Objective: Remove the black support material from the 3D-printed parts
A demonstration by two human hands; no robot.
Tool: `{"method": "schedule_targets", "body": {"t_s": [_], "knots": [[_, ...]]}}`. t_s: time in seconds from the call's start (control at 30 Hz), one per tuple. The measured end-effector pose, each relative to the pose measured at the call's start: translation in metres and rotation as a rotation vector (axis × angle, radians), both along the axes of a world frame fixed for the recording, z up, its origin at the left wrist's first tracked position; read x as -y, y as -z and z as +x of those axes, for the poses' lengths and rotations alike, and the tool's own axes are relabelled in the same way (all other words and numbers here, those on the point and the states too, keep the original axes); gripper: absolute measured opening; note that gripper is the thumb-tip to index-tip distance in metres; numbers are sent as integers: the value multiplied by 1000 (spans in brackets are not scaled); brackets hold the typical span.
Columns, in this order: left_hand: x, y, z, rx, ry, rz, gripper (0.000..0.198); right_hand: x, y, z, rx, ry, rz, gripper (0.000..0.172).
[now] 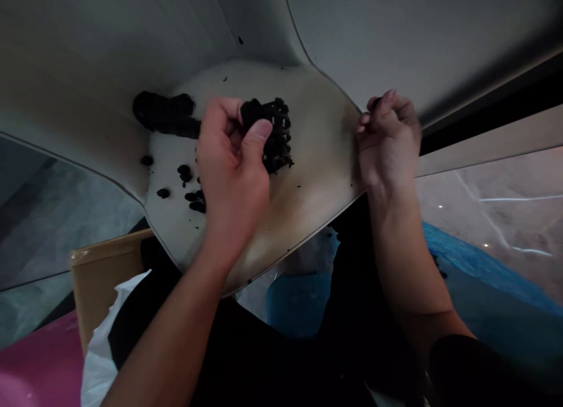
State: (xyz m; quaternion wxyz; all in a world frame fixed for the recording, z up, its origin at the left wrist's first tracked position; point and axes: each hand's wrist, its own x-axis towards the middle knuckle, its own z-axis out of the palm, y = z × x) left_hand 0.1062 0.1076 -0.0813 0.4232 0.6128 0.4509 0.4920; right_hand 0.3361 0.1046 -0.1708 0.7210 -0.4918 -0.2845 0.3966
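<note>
My left hand (237, 160) grips a sheet of small black moulded pieces (278, 134), thumb on top and fingers curled behind. The sheet has a ragged right edge and small holes. To the right, my right hand (389, 134) is closed in a pinch on a small black piece (376, 104), mostly hidden by the fingertips. Both hands are over a pale padded chair seat (308, 166). Behind my left hand lies a stack of black sheets (165, 111). Several loose black pieces (185, 173) are scattered beside it, some partly hidden by my wrist.
A cardboard box (112, 260) with white plastic (99, 348) stands at the lower left, beside a pink surface (44, 360). Below the seat's edge is a blue container (299, 304). Blue plastic film (488, 272) lies at the right. The chair's padded sides (109, 55) rise around the seat.
</note>
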Motion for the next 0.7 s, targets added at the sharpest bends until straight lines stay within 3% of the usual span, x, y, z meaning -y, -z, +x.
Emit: {"method": "schedule_targets", "body": {"t_s": [0.07, 0.23, 0.37, 0.43, 0.53, 0.7], "knots": [[-7, 0, -6, -3, 27, -49, 26, -2, -4, 2, 17, -44, 40, 38], [-14, 12, -4, 108, 123, -282, 25, 8, -29, -25, 179, -527, -54, 35], [-17, 7, -5, 176, 185, -418, 21, 24, -43, -47, 366, -891, -177, 43], [-21, 0, -11, 178, 265, -399, 18, 27, -41, -61, 404, -879, -160, 46], [-27, -11, -23, 138, 399, -331, 21, 29, -30, -85, 489, -730, -111, 44], [-38, -10, -37, 82, 377, -290, 31, 28, -24, -97, 484, -757, -58, 40]]}}
